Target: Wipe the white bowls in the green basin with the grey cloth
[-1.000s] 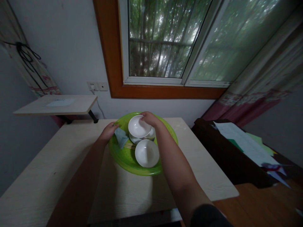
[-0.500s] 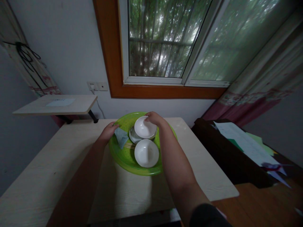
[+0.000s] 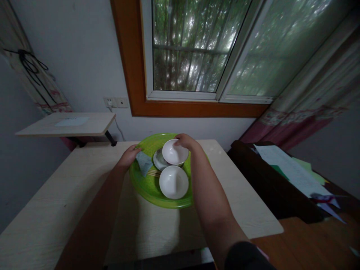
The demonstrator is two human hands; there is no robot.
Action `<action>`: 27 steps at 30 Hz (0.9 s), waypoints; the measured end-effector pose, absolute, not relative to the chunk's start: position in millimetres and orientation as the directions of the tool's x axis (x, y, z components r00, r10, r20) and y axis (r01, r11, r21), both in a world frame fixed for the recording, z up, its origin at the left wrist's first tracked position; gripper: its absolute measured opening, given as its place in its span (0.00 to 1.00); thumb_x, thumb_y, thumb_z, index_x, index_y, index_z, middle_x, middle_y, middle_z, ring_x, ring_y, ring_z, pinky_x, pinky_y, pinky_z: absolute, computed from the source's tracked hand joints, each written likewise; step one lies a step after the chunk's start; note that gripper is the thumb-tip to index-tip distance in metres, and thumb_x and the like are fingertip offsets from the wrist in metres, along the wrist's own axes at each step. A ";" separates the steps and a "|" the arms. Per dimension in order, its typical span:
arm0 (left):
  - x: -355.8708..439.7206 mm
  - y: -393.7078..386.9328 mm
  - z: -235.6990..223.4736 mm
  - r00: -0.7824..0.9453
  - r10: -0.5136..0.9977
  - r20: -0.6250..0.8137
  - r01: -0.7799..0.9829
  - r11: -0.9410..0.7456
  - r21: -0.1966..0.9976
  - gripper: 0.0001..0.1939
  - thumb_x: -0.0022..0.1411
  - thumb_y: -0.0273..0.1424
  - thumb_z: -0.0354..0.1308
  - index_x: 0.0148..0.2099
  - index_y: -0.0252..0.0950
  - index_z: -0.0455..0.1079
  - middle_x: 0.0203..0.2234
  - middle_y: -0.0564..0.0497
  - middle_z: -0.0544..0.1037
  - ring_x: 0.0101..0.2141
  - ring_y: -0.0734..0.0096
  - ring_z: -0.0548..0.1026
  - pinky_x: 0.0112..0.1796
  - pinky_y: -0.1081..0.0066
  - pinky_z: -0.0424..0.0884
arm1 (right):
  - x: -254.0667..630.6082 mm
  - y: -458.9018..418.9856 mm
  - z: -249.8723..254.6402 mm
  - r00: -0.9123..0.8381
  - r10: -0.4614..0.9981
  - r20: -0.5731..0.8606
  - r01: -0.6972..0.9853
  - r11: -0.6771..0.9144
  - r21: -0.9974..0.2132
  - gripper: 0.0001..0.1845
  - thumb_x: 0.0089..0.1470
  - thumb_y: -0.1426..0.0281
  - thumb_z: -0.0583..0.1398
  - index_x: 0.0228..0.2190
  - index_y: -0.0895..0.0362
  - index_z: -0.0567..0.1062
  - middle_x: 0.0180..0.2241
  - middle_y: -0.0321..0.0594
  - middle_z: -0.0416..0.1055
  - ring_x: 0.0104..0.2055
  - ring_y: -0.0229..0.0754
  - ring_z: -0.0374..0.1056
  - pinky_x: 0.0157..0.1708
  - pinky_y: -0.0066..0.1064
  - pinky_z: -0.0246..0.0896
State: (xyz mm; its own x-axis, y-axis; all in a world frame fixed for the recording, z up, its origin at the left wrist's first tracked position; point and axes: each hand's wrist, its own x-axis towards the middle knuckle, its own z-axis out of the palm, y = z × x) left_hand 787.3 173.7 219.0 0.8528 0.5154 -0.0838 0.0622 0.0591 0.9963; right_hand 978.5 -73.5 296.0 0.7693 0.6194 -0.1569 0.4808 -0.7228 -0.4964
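Note:
A large green basin (image 3: 143, 195) rests on the pale wooden table. My left hand (image 3: 129, 155) is closed on the basin's left rim. At the far side, my right hand (image 3: 186, 141) pinches the rim of a white bowl (image 3: 174, 151), thumb inside it. That bowl sits over a plate (image 3: 159, 160), which it partly covers. A second white bowl (image 3: 173, 182) lies nearer to me in the basin. Left of the bowls are a grey-blue cloth (image 3: 144, 164) and several chopsticks (image 3: 153, 173), whose right ends are hidden.
On the table's (image 3: 230, 195) back left stands a raised shelf (image 3: 67, 125) with a paper on it. A window with a wooden frame (image 3: 197, 110) is behind the table. Papers (image 3: 292, 172) lie on dark furniture at the right.
My right hand and the white bowl in it have shifted slightly to the right, uncovering more of the plate. My left hand stays on the rim.

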 end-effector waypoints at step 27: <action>788.8 173.6 217.1 0.866 0.489 -0.105 0.055 0.116 0.992 0.27 0.44 0.43 0.72 0.45 0.34 0.76 0.33 0.48 0.83 0.31 0.61 0.79 0.34 0.66 0.71 | 957.1 -46.4 300.1 0.669 0.742 -0.048 0.668 -0.628 -0.399 0.17 0.57 0.76 0.64 0.48 0.57 0.83 0.49 0.41 0.82 0.49 0.42 0.76 0.47 0.24 0.65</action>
State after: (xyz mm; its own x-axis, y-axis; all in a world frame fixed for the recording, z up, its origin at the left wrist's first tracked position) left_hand 788.8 173.6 217.1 0.8661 0.4887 -0.1054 0.0553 0.1159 0.9917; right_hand 957.1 -46.4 300.1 0.6691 0.7416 -0.0480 0.6677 -0.6283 -0.3993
